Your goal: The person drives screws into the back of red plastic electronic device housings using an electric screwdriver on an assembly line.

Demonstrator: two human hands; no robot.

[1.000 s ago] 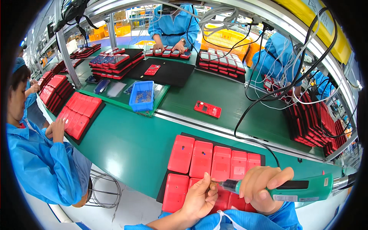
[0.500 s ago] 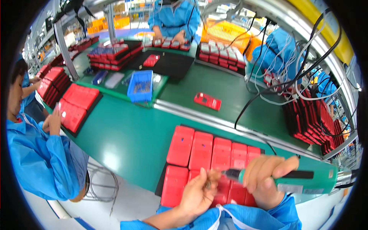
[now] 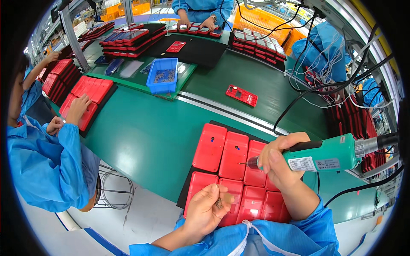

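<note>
Long green workbench (image 3: 141, 132), pale floor (image 3: 141, 217), metal frame posts (image 3: 70, 32), orange crates (image 3: 273, 21) behind

Both forearms wear loose bright-blue smock sleeves with gathered cuffs. The left hand (image 3: 207, 209) and right hand (image 3: 279, 164) are bare. A white cord lies on the blue chest.

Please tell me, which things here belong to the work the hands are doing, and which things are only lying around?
In use:
right hand gripping the green electric screwdriver
left hand holding small screws
red covers on the black mat

Lying about:
blue bin of small parts
single red board on the green belt
</note>
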